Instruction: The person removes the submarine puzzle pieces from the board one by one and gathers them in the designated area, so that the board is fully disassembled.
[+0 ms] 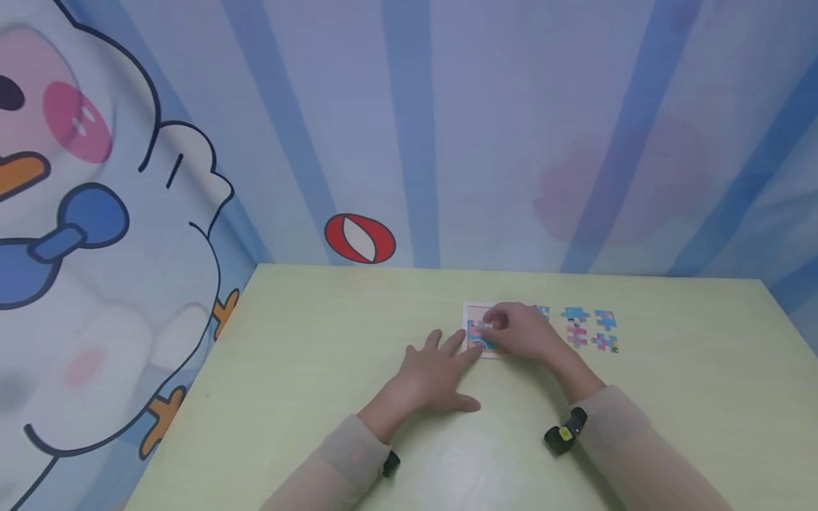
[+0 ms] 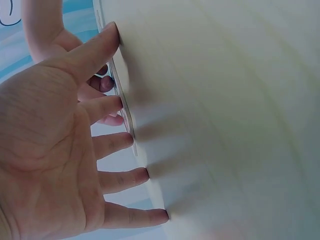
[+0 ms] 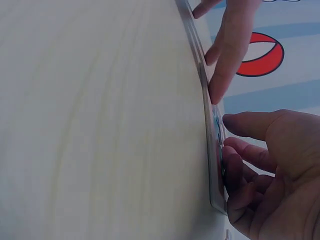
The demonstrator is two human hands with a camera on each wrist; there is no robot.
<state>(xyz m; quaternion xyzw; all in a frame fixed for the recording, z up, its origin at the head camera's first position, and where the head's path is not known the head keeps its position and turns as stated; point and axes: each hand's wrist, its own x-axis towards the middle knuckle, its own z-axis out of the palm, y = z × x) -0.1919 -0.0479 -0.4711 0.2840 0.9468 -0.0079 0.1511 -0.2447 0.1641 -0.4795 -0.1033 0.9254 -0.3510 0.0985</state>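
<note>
The flat puzzle tray (image 1: 474, 313), pale-bordered, lies on the streaky, wood-patterned worktop (image 1: 287, 341). The left hand (image 1: 431, 376), fingers spread, touches it, gripping nothing; the right hand (image 1: 527, 333) curls above, any hold unclear. Knobbed puzzle pieces (image 1: 576, 333) lie rightward.

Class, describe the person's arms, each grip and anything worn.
The left sleeve and right sleeve are long and pale beige. The left grip and right grip are ungloved. A blocky black device with a yellow-green mark is worn on the right; another dark device shows on the left.
</note>
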